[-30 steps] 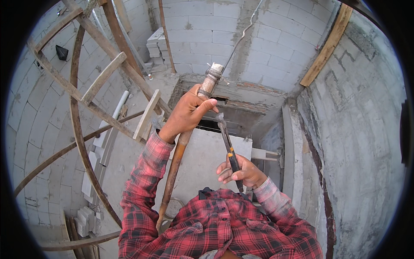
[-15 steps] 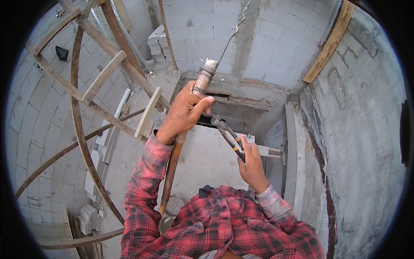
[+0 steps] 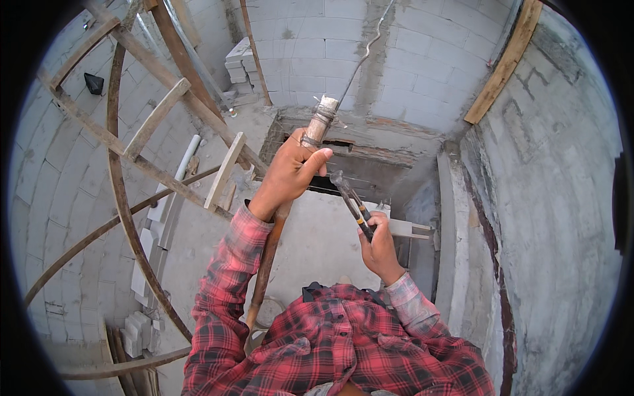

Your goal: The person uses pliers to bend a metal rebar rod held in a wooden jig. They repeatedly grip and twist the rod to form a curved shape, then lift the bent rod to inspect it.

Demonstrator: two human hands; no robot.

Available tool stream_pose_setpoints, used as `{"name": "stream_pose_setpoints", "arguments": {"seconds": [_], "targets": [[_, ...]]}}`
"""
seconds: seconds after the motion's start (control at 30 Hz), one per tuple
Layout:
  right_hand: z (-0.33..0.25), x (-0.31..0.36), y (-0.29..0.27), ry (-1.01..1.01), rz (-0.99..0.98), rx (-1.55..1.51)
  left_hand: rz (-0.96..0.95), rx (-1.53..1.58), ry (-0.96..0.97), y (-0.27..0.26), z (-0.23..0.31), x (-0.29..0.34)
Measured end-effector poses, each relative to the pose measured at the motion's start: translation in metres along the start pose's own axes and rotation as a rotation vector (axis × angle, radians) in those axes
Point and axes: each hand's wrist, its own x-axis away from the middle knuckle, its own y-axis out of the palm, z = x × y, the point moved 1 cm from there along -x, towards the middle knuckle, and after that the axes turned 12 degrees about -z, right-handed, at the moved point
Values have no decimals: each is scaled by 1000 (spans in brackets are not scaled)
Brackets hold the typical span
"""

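Note:
My left hand is wrapped around a long wooden pole, just below its top end. Dark binding wire winds round that end, and a thin bent metal rod runs upward from beside it. In my right hand is a pair of pincers with dark handles and yellow bands. Their jaws point up toward my left hand, a short way to the right of the pole and apart from it. Any wire between the jaws is too small to make out.
A wooden ladder leans on the left, with curved-looking poles crossing it. Ahead is an opening in the floor by the block wall. Pale blocks lie lower left. A rough wall rises on the right.
The pole's wired top and my left hand have shifted slightly right and down. The pincers have also moved a little right, and their handles look closer together.

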Motion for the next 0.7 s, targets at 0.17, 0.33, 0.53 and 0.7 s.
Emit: {"name": "stream_pose_setpoints", "arguments": {"seconds": [0.17, 0.33, 0.53, 0.7], "targets": [[-51, -10, 3, 94, -409, -434, 4, -55, -4, 3, -8, -1], [-34, 11, 12, 119, -569, -344, 38, -38, -32, -7, -6, 1], [-6, 40, -11, 351, -419, -442, 9, -26, -69, -29, -4, 4], [-37, -12, -70, 115, -115, -563, -18, 148, 34, -38, -6, 6]]}}
